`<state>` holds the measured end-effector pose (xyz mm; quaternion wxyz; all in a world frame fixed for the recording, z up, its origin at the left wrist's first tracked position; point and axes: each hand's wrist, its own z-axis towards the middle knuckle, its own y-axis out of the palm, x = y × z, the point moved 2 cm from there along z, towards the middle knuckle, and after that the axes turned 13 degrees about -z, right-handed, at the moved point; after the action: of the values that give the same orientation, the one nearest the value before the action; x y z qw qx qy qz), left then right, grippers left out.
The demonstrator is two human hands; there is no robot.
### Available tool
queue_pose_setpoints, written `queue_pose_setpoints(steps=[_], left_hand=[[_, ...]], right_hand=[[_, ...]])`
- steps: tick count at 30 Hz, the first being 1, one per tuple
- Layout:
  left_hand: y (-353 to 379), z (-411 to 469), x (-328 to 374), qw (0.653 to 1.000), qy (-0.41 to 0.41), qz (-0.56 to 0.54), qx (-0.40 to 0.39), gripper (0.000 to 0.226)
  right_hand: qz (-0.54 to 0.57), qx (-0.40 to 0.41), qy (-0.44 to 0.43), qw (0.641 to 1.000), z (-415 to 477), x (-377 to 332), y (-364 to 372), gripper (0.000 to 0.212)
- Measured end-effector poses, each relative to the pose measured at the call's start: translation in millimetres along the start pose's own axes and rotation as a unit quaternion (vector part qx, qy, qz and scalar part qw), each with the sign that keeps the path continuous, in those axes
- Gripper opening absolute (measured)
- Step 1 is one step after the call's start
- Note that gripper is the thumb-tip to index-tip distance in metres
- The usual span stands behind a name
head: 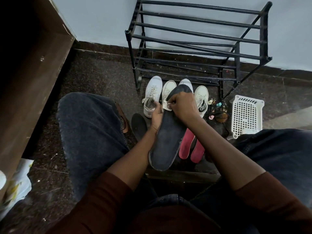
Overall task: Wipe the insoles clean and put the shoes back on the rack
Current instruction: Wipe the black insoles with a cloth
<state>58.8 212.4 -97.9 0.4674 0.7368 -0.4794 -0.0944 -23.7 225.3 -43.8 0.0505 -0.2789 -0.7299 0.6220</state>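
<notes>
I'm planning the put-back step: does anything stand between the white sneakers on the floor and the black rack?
Nothing visible does. The white lace-up sneakers stand directly before the black metal-tube rack; the white plastic lattice basket sits off to its right.

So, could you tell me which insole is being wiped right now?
The grey insole, held in the left hand, with the right hand pinching a wipe against it; the red insoles and other dark insole lie on the floor.

Left hand holds dark insole; right hand presses wipe.
</notes>
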Motion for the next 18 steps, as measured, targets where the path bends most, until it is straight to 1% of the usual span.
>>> queue_pose_setpoints(steps=[1,2,3,4,6,8,9,10,11,12,13,15,17,18], left_hand=[[-0.8,-0.5,2.2,0.999,0.012,0.025,0.033,0.044],[-5.5,3.9,2.9,0.996,0.021,0.044,0.073,0.057],[-8.8,9.2,4.1,0.992,0.03,0.064,0.1,0.064],[-12.4,12.4,4.2,0.989,0.037,0.078,0.119,0.063],[-13.5,7.5,1.3,0.979,0.022,0.144,0.141,0.058],[-18.0,7.5,-3.6,0.972,-0.016,0.199,0.125,0.042],[-16.7,6.0,-4.8,0.972,-0.032,0.203,0.114,0.037],[-15.6,6.3,-4.5,0.971,-0.026,0.209,0.112,0.036],[-16.0,11.0,-5.3,0.977,-0.023,0.189,0.098,0.041],[-12.4,10.4,-4.2,0.985,-0.02,0.149,0.089,0.049],[-9.1,10.1,-3.9,0.99,-0.007,0.114,0.085,0.052],[-7.1,9.1,-5.4,0.996,0.0,0.074,0.052,0.043],[-5.3,5.2,-5.0,0.997,-0.006,0.063,0.046,0.045],[-6.7,5.1,-5.3,0.995,-0.008,0.074,0.061,0.046]], right_hand=[[-0.005,-0.009,-0.011,1.0,-2.8,-2.2,1.3,0.015],[-0.005,-0.019,-0.022,1.0,-6.6,-3.8,3.2,0.015],[-0.002,-0.029,-0.03,0.999,-11.1,-4.5,5.1,0.015],[0.001,-0.037,-0.033,0.999,-15.9,-3.9,6.3,0.014],[0.011,-0.051,-0.031,0.998,-22.9,0.3,7.0,0.013],[0.036,-0.06,-0.023,0.997,-22.2,5.6,7.4,0.014],[0.045,-0.059,-0.019,0.997,-19.7,7.2,7.5,0.014],[0.049,-0.053,-0.015,0.997,-16.4,8.4,7.6,0.015],[0.053,-0.046,-0.008,0.998,-12.2,9.6,7.6,0.016],[0.06,-0.038,0.001,0.997,-7.8,10.7,7.9,0.017],[0.067,-0.03,0.009,0.997,-3.3,11.4,8.4,0.017],[0.077,-0.016,0.026,0.997,2.2,12.6,10.2,0.018],[0.088,-0.004,0.045,0.995,2.7,14.4,13.1,0.018],[0.089,0.001,0.05,0.995,0.9,14.9,14.6,0.017]])
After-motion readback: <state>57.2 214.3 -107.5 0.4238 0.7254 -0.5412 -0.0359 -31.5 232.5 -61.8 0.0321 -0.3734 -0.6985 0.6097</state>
